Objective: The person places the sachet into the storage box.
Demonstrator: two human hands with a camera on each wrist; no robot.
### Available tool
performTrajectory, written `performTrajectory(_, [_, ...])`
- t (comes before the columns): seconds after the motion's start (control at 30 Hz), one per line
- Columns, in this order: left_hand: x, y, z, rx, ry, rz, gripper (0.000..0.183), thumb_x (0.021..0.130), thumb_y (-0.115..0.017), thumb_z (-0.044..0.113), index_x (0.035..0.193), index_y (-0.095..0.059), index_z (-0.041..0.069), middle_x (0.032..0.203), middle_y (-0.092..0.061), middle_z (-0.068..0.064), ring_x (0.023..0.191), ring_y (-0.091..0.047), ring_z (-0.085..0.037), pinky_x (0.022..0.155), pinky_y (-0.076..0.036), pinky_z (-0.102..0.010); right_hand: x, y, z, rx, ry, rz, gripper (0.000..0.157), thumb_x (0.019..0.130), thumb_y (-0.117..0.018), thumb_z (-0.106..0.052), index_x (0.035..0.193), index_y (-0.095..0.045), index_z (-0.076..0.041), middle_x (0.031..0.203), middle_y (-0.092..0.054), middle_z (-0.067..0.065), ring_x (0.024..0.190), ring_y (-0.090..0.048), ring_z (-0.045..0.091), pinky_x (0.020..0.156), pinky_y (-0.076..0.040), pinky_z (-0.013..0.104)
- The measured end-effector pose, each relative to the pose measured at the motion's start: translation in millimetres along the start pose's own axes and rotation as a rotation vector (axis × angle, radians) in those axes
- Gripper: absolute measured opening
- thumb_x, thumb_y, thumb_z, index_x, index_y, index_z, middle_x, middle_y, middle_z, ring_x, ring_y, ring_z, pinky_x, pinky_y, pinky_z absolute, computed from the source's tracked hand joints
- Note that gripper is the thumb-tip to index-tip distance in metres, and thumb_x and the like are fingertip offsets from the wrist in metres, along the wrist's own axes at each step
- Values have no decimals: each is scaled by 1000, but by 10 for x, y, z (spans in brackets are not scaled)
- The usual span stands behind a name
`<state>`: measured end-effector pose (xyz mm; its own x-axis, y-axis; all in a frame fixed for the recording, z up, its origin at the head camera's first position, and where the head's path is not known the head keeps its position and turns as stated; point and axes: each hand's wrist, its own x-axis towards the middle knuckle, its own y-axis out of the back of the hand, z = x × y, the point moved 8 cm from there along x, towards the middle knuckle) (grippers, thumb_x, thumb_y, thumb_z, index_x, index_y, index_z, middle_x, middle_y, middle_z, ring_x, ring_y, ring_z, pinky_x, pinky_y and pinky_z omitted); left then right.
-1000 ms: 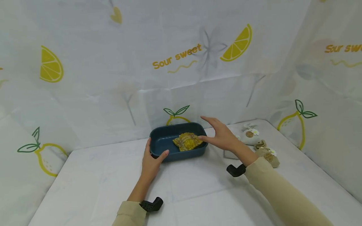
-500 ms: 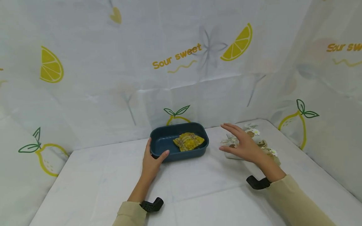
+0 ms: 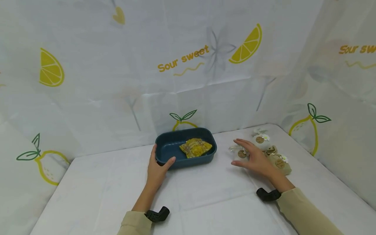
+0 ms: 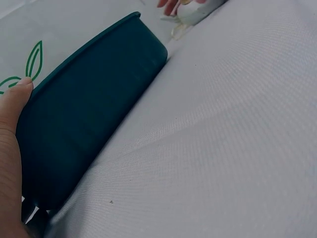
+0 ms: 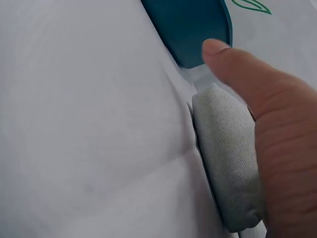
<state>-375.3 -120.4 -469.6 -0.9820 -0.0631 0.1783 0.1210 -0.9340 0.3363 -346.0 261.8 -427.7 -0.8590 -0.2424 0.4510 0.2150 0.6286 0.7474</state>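
A dark blue rectangular bin (image 3: 183, 163) stands at the back of the table, with a yellow patterned sachet (image 3: 196, 148) inside on its right. My left hand (image 3: 156, 170) holds the bin's left end, its thumb (image 4: 21, 94) by the rim in the left wrist view. My right hand (image 3: 259, 162) is spread around a pale sachet (image 3: 242, 154) with a round brown label, thumb in front and fingers over the far side. The right wrist view shows the sachet's pale side (image 5: 225, 153) beside the thumb; the other fingers are hidden there.
Behind the right hand lie another white pouch (image 3: 260, 141) with a flower and a beige pouch (image 3: 279, 164). A lemon-printed white cloth (image 3: 123, 81) hangs close behind the bin. White cloth (image 3: 102, 189) covers the table.
My right hand has moved from over the bin's right end rightward, then down to the pale sachet. The left hand has stayed at the bin; the yellow sachet has not moved.
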Motion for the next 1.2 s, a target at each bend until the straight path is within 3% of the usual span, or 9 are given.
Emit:
performTrajectory(0.2, [1,-4,-8,1,0,-1,100,87,-76,49,163,-16,27,171,-18,-5,159,-16,-32,125,-20,-62,-49,-39,67,-33,-44,20,86,76,-89,-38,149,-49,-11,151,-51,17,139,-47,42,106,-42,61])
performTrajectory(0.77, [10,-23,-43,-12,0,0,99,86,-77,49,163,-17,28,171,-18,-5,158,-16,-33,124,-20,-63,-86,-129,238,-60,-221,22,92,75,-88,-47,147,-49,-7,148,-51,25,137,-48,46,109,-41,63])
performTrajectory(1.2, [-12,-16,-46,4,6,5,100,86,-77,49,163,-17,27,171,-18,-6,158,-16,-33,124,-21,-63,-114,-123,235,-45,-190,79,70,76,-89,-39,133,-63,-7,134,-65,20,127,-59,41,102,-48,58])
